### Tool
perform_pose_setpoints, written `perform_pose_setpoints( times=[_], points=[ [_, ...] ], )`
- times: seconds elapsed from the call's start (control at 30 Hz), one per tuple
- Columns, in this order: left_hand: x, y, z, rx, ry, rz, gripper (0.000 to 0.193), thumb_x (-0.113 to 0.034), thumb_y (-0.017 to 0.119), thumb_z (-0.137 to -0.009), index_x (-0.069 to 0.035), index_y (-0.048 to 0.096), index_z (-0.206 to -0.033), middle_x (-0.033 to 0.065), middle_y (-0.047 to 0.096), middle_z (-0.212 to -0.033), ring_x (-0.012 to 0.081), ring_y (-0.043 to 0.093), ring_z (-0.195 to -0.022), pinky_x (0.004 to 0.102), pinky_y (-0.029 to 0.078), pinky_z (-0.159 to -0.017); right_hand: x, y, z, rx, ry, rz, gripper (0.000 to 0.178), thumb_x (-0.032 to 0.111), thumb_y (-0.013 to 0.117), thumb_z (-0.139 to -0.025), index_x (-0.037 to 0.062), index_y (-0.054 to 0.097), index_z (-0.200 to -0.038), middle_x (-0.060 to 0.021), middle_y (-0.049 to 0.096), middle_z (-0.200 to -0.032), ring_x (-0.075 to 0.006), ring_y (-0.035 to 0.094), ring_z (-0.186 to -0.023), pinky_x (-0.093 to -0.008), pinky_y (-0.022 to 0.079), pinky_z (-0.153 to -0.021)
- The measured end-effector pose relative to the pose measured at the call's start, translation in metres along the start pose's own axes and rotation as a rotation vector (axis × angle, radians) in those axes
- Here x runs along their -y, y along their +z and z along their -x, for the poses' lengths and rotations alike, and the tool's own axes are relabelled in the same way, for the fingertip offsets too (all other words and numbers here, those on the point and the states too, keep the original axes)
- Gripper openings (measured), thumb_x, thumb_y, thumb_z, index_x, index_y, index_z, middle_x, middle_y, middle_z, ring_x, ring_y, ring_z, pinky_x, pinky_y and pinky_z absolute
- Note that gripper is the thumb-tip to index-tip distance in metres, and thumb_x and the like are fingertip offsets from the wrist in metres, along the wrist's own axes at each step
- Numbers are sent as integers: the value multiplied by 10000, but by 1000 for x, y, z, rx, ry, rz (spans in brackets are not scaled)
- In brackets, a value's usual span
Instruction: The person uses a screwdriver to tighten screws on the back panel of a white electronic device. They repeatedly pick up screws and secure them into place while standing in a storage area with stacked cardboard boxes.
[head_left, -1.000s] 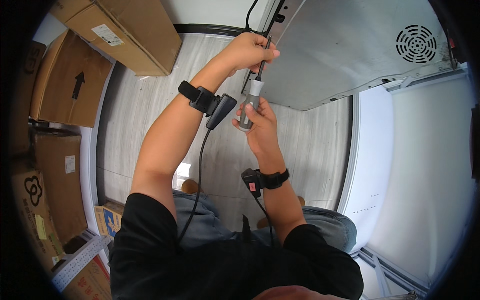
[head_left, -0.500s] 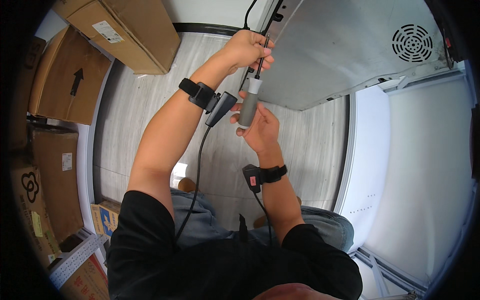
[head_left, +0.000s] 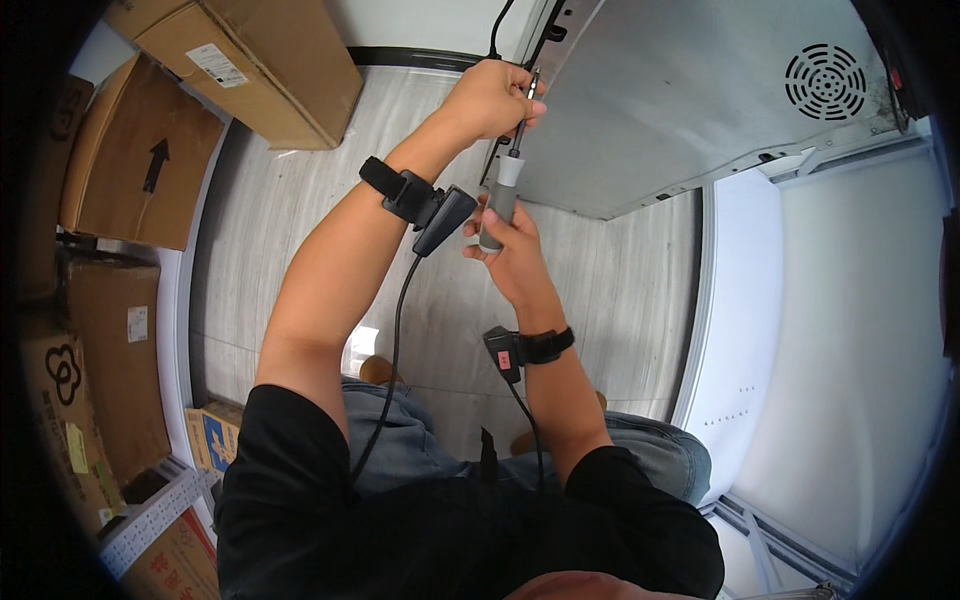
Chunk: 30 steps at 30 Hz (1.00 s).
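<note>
A screwdriver (head_left: 508, 172) with a grey handle, white collar and thin metal shaft points away from me, along the edge of a large grey metal panel (head_left: 680, 110). My right hand (head_left: 518, 245) is wrapped around the handle, thumb lying across it. Close to the shaft's far end, my left hand (head_left: 492, 100) pinches the shaft between thumb and fingers. The tip shows just past those fingers, beside the panel's edge; whether it touches a screw is too small to tell.
Cardboard boxes (head_left: 240, 70) stand at the far left, with more boxes (head_left: 135, 160) on a shelf along the left side. A white cabinet-like surface (head_left: 740, 330) lies to the right. Black cables (head_left: 398, 340) run from my wrist straps. Pale wood-look flooring (head_left: 610, 290) spreads below.
My right thumb and fingers have closed from a loose, spread hold to a firmer wrap on the handle. The left fingers have shifted slightly on the shaft.
</note>
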<state>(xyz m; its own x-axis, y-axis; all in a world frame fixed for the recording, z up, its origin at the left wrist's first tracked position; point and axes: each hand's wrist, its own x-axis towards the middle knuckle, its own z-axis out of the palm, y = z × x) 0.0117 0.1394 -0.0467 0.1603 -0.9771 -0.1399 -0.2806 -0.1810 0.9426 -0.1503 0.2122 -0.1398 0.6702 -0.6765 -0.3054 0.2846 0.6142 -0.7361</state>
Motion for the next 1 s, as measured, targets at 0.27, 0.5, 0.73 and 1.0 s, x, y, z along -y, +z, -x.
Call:
perform_pose_setpoints(
  times=[0.27,0.5,0.73,1.0],
  points=[
    [2,0,0,32,-30,269,224,-53,579,-894,21,588,-1105,88,690,-859,145,654,-725,277,520,-624,0,-18,-5,175,-1,-229,366,159,509,-925,52,433,-1266,-119,591,-1066,-234,603,-965,-391,541,-750],
    [-2,6,-4,-81,-12,-52,151,-131,674,-852,4,651,-914,19,621,-717,106,601,-653,267,522,-604,-6,-15,-5,-99,-93,152,355,60,643,-845,56,473,-1157,-48,572,-992,-141,581,-868,-349,546,-689],
    [5,8,-10,-113,-5,84,207,-195,681,-856,7,658,-894,27,626,-719,102,591,-615,256,522,-567,7,-19,-1,36,-25,-55,322,201,559,-917,52,491,-1194,-71,587,-983,-178,587,-868,-357,484,-682],
    [-3,8,-9,-170,-3,28,339,-330,599,-904,-9,679,-833,41,644,-682,104,587,-578,253,509,-561,8,-18,0,46,-36,-82,285,178,482,-950,56,481,-1207,-101,594,-1004,-196,594,-892,-365,481,-699]
  ],
)
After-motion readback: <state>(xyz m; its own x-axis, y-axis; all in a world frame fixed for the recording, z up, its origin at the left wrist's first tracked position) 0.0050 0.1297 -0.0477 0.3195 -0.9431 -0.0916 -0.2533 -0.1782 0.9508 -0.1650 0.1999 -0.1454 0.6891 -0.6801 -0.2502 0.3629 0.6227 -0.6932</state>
